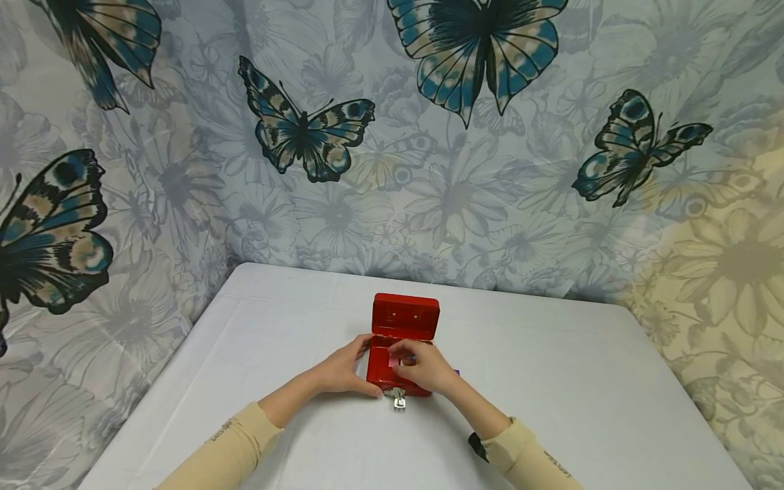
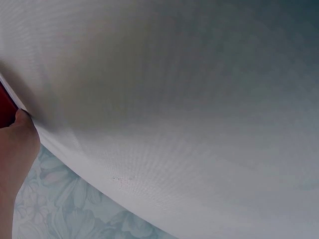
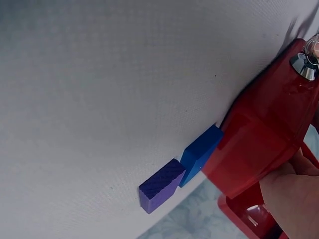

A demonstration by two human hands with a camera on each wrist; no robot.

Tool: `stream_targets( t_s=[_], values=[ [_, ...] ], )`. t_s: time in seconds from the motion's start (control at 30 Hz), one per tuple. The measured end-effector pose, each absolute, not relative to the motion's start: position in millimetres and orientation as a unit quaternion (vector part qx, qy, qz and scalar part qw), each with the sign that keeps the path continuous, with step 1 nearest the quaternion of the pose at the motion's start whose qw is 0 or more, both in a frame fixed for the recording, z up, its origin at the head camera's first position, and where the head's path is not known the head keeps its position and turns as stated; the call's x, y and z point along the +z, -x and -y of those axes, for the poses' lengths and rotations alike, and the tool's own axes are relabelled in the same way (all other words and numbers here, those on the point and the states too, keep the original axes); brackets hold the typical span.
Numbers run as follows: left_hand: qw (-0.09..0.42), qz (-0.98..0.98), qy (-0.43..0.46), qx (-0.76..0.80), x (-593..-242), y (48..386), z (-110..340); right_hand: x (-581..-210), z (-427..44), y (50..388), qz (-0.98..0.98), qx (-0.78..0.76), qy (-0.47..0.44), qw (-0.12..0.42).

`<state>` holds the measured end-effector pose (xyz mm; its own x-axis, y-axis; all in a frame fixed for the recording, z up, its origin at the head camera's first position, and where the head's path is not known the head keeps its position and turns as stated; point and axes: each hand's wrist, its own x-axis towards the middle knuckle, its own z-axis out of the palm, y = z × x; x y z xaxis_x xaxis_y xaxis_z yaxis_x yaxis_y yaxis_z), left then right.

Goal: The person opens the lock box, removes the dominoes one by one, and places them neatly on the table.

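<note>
A small red metal cash box (image 1: 381,371) stands on the table with its lid (image 1: 404,316) raised at the back. My left hand (image 1: 343,367) holds the box's left side, thumb at the front corner and fingers toward the back. My right hand (image 1: 425,367) is over the open box, its thumb and fingers pinching a pink block (image 1: 393,361). In the right wrist view, a blue block (image 3: 201,152) and a purple block (image 3: 162,186) stand on the table beside the box. The left wrist view shows only part of the left hand (image 2: 17,154) against the red box.
A silver lock with small keys (image 1: 399,400) sits at the box's front. The white-covered table (image 1: 294,306) ends at a butterfly-patterned cloth wall (image 1: 459,197). A dark object (image 1: 478,447) shows by the right sleeve.
</note>
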<state>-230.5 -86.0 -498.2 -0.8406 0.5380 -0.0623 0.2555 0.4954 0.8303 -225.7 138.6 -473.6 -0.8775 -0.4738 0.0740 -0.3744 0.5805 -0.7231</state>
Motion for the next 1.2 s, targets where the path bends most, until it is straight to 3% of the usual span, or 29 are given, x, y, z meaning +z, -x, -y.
stream_targets(
  t_s=[0.77,1.2],
  values=[
    [0.158,-0.848,-0.235,0.448,-499.2,230.6,85.5,-471.2,-132.7,220.6,-0.879,-0.397,0.251,0.089],
    [0.158,-0.85,-0.23,0.447,-498.4,230.8,85.2,-472.8,-132.4,226.3,-0.887,-0.383,0.252,0.059]
  ],
)
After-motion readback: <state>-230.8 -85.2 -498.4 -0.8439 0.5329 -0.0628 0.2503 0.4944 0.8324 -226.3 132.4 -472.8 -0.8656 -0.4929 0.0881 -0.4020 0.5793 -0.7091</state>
